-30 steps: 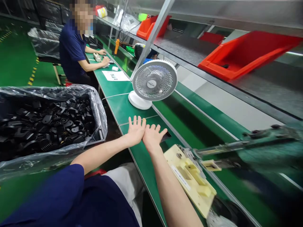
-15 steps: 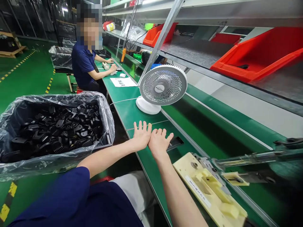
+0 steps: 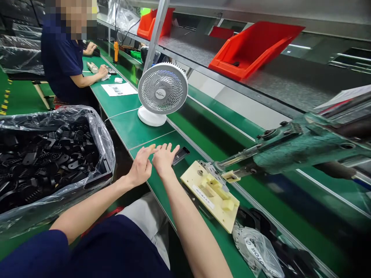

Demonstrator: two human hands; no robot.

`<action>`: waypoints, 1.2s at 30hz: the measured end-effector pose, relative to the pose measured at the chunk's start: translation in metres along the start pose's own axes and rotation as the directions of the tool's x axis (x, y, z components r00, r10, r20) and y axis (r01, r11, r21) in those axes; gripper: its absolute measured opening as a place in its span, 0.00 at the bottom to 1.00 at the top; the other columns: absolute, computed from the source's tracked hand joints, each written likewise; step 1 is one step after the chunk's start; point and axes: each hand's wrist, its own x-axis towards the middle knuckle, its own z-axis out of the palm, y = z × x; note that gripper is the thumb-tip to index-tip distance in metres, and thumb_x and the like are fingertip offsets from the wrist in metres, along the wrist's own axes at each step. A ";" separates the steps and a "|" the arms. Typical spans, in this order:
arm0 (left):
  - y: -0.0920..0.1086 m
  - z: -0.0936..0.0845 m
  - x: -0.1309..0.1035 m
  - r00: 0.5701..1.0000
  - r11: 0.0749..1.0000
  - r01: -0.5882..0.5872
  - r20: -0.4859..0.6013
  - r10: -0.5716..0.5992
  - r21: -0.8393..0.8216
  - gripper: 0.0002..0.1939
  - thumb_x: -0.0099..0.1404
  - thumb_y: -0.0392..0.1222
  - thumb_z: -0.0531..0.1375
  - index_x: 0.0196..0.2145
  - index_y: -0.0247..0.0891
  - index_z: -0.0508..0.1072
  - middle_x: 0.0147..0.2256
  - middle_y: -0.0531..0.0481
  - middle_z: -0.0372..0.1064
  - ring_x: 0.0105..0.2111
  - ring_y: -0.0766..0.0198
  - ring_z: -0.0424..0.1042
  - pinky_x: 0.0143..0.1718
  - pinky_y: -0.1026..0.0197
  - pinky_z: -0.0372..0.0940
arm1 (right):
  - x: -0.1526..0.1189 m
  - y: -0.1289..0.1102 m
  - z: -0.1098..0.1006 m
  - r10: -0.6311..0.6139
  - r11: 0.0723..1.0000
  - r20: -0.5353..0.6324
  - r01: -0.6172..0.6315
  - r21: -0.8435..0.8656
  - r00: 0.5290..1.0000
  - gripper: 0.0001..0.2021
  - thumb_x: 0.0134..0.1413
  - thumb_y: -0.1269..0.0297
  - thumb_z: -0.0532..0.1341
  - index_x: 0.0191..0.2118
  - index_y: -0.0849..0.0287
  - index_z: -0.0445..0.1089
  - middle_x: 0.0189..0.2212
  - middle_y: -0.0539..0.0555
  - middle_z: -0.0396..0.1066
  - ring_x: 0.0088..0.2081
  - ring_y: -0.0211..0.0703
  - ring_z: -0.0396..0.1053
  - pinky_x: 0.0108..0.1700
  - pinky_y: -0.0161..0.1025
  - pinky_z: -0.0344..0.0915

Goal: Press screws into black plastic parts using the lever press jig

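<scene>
My left hand (image 3: 141, 166) hangs over the near edge of the green table (image 3: 124, 131), fingers apart and empty, its fingertips close to my right hand (image 3: 164, 157). My right hand is spread palm down above the table, holding nothing. Just right of it lies a dark flat phone-like object (image 3: 182, 155). A cream fixture (image 3: 211, 193) with a white label sits nearer on the table, beside my right forearm. Over its far side reaches the metal arm of a green machine (image 3: 290, 148).
A white fan (image 3: 162, 90) stands beyond my hands. At left is a plastic-lined bin (image 3: 108, 162) of black parts (image 3: 55, 154). A person (image 3: 63, 58) sits farther along. Red trays (image 3: 252, 50) rest on the shelf above. A plastic bag (image 3: 257, 253) lies near right.
The view has swung right, bringing the green machine and plastic bag into sight. My left hand has turned and drawn slightly off my right hand, which remains spread.
</scene>
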 end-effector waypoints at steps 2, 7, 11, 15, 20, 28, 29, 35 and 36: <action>0.005 0.001 -0.005 0.992 0.990 -0.128 0.008 0.128 -0.067 0.31 0.56 0.24 0.46 0.57 0.34 0.62 0.52 0.40 0.71 0.58 0.59 0.65 0.63 0.45 0.56 | 0.001 -0.001 0.002 -0.020 1.000 0.034 0.020 0.003 0.999 0.20 0.58 0.74 0.47 0.52 0.71 0.68 0.54 0.71 0.66 0.62 0.66 0.55 0.61 0.70 0.42; 0.002 0.001 -0.001 0.975 0.981 -0.173 0.157 0.158 0.084 0.32 0.53 0.24 0.48 0.56 0.34 0.64 0.52 0.42 0.71 0.59 0.59 0.62 0.65 0.43 0.50 | -0.001 -0.002 0.005 -0.017 1.000 0.058 0.018 -0.012 0.998 0.20 0.60 0.72 0.46 0.52 0.69 0.69 0.55 0.70 0.65 0.62 0.66 0.54 0.62 0.69 0.42; -0.014 0.007 0.015 0.986 0.936 0.011 0.154 -0.069 0.353 0.31 0.57 0.26 0.48 0.60 0.31 0.61 0.60 0.38 0.61 0.63 0.53 0.57 0.66 0.41 0.48 | -0.005 0.000 0.007 0.010 0.999 -0.003 -0.010 -0.034 1.000 0.19 0.58 0.72 0.49 0.52 0.72 0.68 0.55 0.72 0.64 0.62 0.67 0.54 0.61 0.69 0.42; -0.029 0.019 0.030 0.969 0.864 0.180 0.069 -0.239 0.470 0.33 0.59 0.29 0.51 0.63 0.23 0.54 0.65 0.25 0.47 0.67 0.39 0.47 0.63 0.31 0.45 | -0.005 0.005 0.010 0.010 0.999 -0.086 -0.014 -0.045 0.996 0.23 0.54 0.73 0.53 0.56 0.75 0.64 0.59 0.75 0.59 0.63 0.72 0.51 0.60 0.71 0.42; -0.032 0.032 0.034 0.951 0.822 0.195 0.101 -0.292 0.535 0.35 0.59 0.33 0.54 0.64 0.29 0.53 0.67 0.30 0.42 0.68 0.41 0.44 0.64 0.34 0.43 | -0.001 0.007 0.016 -0.016 0.999 -0.167 0.009 -0.040 0.986 0.26 0.51 0.73 0.54 0.57 0.75 0.62 0.59 0.76 0.57 0.63 0.75 0.50 0.59 0.74 0.42; -0.024 0.044 0.028 0.930 0.828 0.200 0.164 -0.328 0.524 0.34 0.61 0.34 0.53 0.64 0.27 0.52 0.67 0.28 0.43 0.67 0.41 0.46 0.64 0.35 0.46 | 0.000 0.005 0.027 -0.025 0.999 -0.215 0.016 -0.044 0.976 0.23 0.57 0.76 0.48 0.58 0.74 0.63 0.59 0.76 0.59 0.63 0.73 0.52 0.58 0.74 0.47; -0.024 0.045 0.028 0.929 0.830 0.198 0.170 -0.329 0.522 0.33 0.62 0.34 0.52 0.64 0.27 0.52 0.67 0.28 0.43 0.67 0.41 0.46 0.64 0.35 0.46 | 0.000 0.005 0.027 -0.024 0.999 -0.219 0.014 -0.043 0.975 0.23 0.58 0.76 0.47 0.58 0.74 0.63 0.59 0.75 0.58 0.63 0.72 0.53 0.58 0.74 0.47; -0.021 0.044 0.033 0.926 0.832 0.190 0.186 -0.328 0.522 0.29 0.67 0.35 0.49 0.65 0.30 0.53 0.66 0.30 0.45 0.67 0.42 0.46 0.64 0.35 0.45 | 0.000 0.003 0.029 -0.030 0.999 -0.250 0.026 -0.021 0.968 0.23 0.61 0.76 0.46 0.59 0.73 0.62 0.59 0.74 0.59 0.63 0.70 0.53 0.59 0.74 0.47; -0.021 0.043 0.034 0.925 0.830 0.190 0.186 -0.330 0.525 0.28 0.68 0.35 0.48 0.65 0.31 0.53 0.67 0.30 0.45 0.67 0.42 0.47 0.64 0.35 0.45 | 0.000 0.003 0.029 -0.032 0.999 -0.255 0.029 -0.016 0.966 0.23 0.61 0.76 0.46 0.59 0.72 0.62 0.59 0.74 0.59 0.63 0.70 0.53 0.59 0.74 0.47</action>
